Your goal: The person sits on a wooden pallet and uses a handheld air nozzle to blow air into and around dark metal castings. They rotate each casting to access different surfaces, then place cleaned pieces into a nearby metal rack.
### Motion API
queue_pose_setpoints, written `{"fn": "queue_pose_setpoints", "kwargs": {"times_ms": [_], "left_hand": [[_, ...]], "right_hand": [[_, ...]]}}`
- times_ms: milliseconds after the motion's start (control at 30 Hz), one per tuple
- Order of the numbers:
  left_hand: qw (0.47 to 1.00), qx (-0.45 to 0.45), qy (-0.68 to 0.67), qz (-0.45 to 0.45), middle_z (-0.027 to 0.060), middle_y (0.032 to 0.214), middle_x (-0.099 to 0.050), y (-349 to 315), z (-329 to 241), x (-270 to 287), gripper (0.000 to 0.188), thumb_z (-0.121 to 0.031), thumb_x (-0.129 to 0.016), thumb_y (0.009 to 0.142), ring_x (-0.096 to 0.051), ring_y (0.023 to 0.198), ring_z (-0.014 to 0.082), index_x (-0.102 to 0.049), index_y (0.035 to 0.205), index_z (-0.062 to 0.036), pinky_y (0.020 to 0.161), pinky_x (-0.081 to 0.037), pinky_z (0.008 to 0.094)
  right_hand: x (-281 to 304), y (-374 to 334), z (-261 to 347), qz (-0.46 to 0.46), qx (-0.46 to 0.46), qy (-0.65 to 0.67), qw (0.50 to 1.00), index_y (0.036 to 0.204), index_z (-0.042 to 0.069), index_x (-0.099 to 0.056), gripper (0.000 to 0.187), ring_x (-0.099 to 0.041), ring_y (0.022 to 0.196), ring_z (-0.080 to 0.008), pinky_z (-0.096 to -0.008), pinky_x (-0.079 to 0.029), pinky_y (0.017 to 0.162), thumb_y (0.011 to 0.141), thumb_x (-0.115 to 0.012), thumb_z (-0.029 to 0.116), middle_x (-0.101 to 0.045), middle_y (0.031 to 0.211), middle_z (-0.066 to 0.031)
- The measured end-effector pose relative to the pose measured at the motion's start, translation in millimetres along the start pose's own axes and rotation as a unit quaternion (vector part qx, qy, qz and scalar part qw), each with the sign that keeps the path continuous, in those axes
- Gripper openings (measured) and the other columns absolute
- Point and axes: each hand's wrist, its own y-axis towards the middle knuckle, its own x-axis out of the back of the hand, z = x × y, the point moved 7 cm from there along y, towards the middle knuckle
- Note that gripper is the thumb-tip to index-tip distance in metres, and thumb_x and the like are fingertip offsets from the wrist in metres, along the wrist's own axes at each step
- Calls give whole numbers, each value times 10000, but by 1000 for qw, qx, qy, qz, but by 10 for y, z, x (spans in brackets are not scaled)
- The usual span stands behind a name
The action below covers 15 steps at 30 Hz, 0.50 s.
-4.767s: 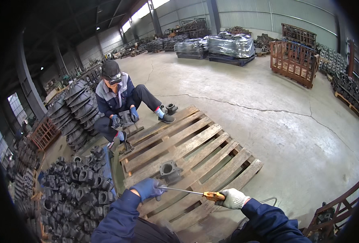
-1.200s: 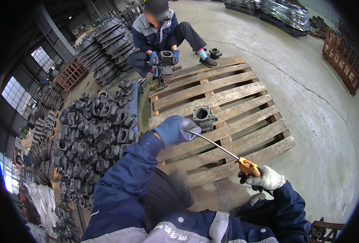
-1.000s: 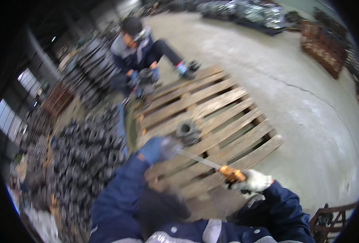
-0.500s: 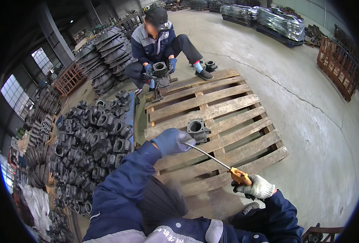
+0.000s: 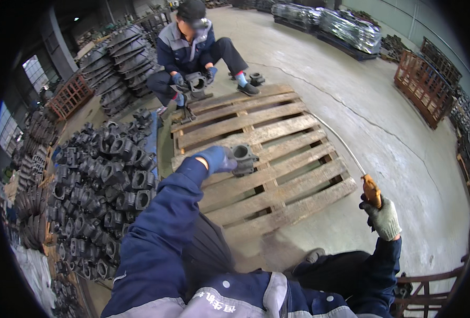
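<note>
A dark grey metal casting [image 5: 243, 168] stands on the wooden pallet [image 5: 298, 179], its round opening facing up. My left hand [image 5: 217, 159], in a blue glove, is closed against the casting's left side; the fingertips are blurred and partly hidden. Off the pallet's right edge, my right hand [image 5: 383, 218], in a white glove with dark fingers, grips an orange-handled tool [image 5: 371, 191]. Its long thin metal shaft points up and away to the left, smeared by motion.
A co-worker [image 5: 186, 47] sits beyond the pallet, blue-gloved hands on another casting [image 5: 197, 84]. To the left lies a large heap of castings [image 5: 100, 185]. A brown metal rack [image 5: 423, 87] and wrapped pallet loads [image 5: 348, 32] stand at the right and far right.
My left hand has let go of the tool's shaft and moved to the casting. The right hand has swung the tool rightward and up, away from the pallet. The view has shifted slightly.
</note>
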Motion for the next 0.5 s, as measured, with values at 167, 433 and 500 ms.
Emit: {"fn": "queue_pose_setpoints", "kwargs": {"times_ms": [167, 433, 500], "left_hand": [[981, 35, -157, 110, 40, 809, -726, 54, 105, -199, 293, -285, -640, 932, -603, 666, 95, -718, 1004, -12, 621, -500, 273], [975, 13, -209, 79, 53, 847, -744, 57, 152, -151, 321, -304, -649, 932, -644, 708, 113, -707, 1043, -9, 686, -519, 276], [978, 35, -194, 76, 52, 862, -754, 63, 176, -175, 298, -306, -643, 931, -672, 752, 112, -740, 958, -26, 740, -537, 295]], "right_hand": [[-6, -579, -12, 127, -36, 3, 991, 1207, -1, -611, 430, -561, 513, -86, -234, -444, 435, 910, -647, 308, -711, 896, -72], [-589, -524, 114, 241, -61, 579, 777, 1273, -66, -485, 694, -572, 449, -114, -200, -462, 376, 957, -538, 550, -676, 982, -189], [-849, -361, 149, 274, -85, 629, 723, 1241, -54, -502, 680, -553, 414, -124, -215, -441, 350, 950, -543, 559, -679, 968, -190]]}}
